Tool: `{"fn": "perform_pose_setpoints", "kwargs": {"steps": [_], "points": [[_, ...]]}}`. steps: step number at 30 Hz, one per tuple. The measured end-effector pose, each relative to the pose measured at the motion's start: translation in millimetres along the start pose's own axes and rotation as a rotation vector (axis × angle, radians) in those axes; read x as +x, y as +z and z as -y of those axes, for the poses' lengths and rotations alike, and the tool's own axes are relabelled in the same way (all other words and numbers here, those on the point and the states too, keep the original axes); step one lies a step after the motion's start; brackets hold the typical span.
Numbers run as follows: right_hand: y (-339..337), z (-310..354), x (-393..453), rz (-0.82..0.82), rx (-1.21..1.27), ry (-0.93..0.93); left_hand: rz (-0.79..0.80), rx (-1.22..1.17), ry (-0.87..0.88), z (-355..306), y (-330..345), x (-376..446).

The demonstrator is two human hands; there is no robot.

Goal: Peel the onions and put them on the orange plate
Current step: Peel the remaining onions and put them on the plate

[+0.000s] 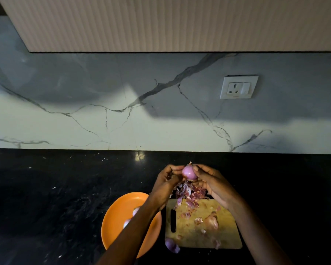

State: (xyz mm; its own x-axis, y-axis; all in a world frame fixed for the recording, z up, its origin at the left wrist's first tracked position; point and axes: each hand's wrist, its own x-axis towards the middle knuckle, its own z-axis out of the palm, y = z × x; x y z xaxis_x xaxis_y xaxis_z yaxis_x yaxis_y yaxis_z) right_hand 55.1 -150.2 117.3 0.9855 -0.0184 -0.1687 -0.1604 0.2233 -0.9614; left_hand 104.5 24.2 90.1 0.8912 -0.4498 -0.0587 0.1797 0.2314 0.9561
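Observation:
A small purple onion (189,172), mostly bare of skin, is held up above the counter between both hands. My right hand (214,185) grips it from the right, fingertips at its top and thumb below. My left hand (165,185) pinches at its left side, where skin hangs. Below the hands lies a pile of purple skins (189,195) at the far end of a wooden cutting board (225,240). An orange plate (113,222) sits left of the board, two peeled onions (136,211) partly hidden by my left forearm. An unpeeled onion (211,222) rests on the board.
Another purple onion (171,245) lies on the black counter (46,197) at the board's near left corner. A marble backsplash with a wall socket (238,87) rises behind. A ribbed cabinet (161,22) hangs overhead.

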Motion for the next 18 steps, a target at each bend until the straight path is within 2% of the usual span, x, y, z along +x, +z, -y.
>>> {"fn": "perform_pose_setpoints", "kwargs": {"steps": [5,18], "points": [[-0.1,0.9,0.6,-0.012,0.0,-0.009,0.004,-0.102,-0.04,-7.9,4.9,2.4],[1.7,1.0,-1.3,-0.026,0.046,-0.005,-0.02,-0.055,0.01,-1.4,7.5,-0.3]]}}
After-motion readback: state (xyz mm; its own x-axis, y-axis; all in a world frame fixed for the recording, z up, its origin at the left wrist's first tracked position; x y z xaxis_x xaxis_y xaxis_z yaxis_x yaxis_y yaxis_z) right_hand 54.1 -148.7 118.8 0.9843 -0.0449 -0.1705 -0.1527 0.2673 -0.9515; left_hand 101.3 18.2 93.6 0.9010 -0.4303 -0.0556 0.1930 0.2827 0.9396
